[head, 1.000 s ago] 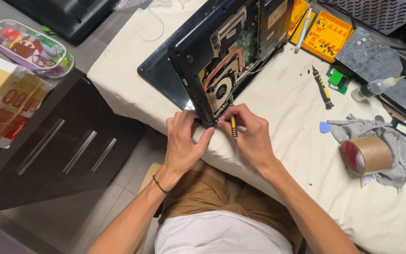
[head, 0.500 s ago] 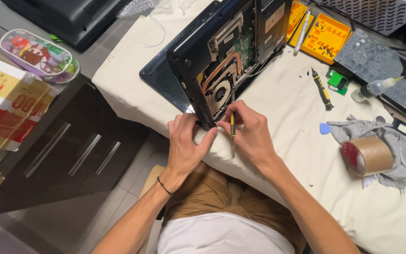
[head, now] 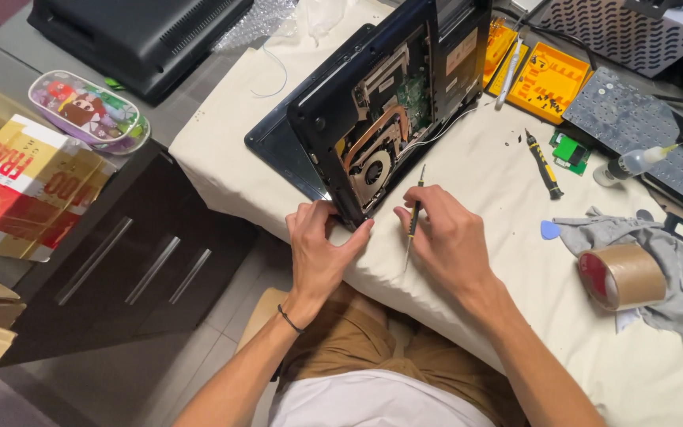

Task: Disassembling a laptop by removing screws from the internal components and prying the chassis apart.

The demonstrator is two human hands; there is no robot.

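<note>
1. An opened laptop (head: 381, 119) lies on a cream cloth (head: 476, 261) covering the tabletop. Its bottom cover is off, so the fan, copper heat pipe and green board are exposed.
2. The left hand (head: 318, 245) grips the laptop's near corner, with the fingers curled around the edge.
3. The right hand (head: 448, 237) holds a slim yellow-and-black screwdriver (head: 414, 215) just beside that corner. The tool points roughly away from the person.
4. A second screwdriver (head: 543, 164) lies on the cloth, well apart from the hands.
5. A roll of brown tape (head: 622, 275) rests on a grey rag (head: 658, 253), with a blue pick (head: 549, 230) just beside the rag.
6. An orange bit tray (head: 547, 83) sits beyond the laptop.
</note>
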